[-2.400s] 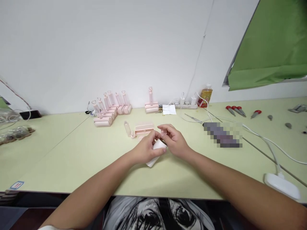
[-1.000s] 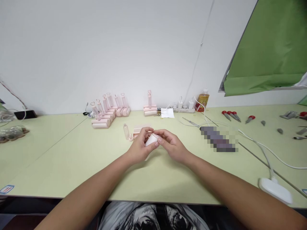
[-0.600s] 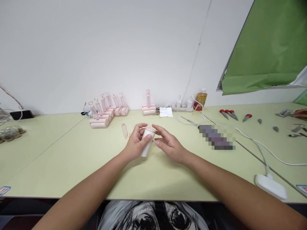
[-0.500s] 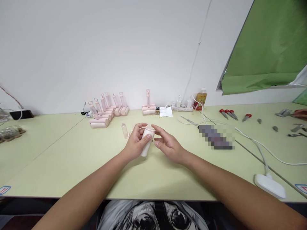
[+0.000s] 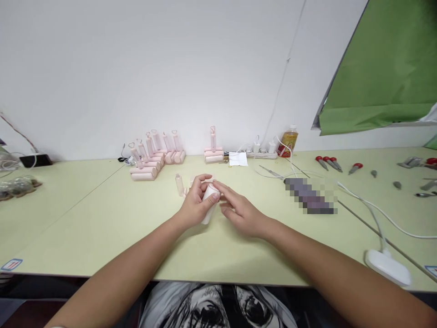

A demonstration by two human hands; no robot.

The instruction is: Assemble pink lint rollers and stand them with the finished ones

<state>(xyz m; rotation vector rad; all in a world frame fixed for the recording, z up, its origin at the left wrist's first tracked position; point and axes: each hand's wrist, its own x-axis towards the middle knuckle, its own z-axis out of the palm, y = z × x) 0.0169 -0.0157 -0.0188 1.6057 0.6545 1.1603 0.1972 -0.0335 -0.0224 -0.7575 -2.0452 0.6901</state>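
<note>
My left hand (image 5: 195,205) is wrapped round a whitish cylinder (image 5: 207,215) with a pale pink top, held tilted above the table. The thumb presses along its near side. My right hand (image 5: 244,213) is open, its fingers stretched out, and their tips rest on the cylinder's upper end. Just beyond the left hand, a small clear tube (image 5: 179,185) stands on the table beside small pink pieces. My fingers partly hide another pale pink part lying behind the cylinder.
Several pink cylinders (image 5: 143,176) with clear, heart-topped tubes line the wall, and a similar set (image 5: 214,159) stands mid-back. A power strip (image 5: 266,155), a drink bottle (image 5: 288,142), red-ended tools (image 5: 329,161), a blurred-out object (image 5: 309,196) and a white cabled device (image 5: 388,267) lie rightward.
My right fingers have come down onto the cylinder's top end, while the left hand keeps its hold. The whole view has shifted slightly.
</note>
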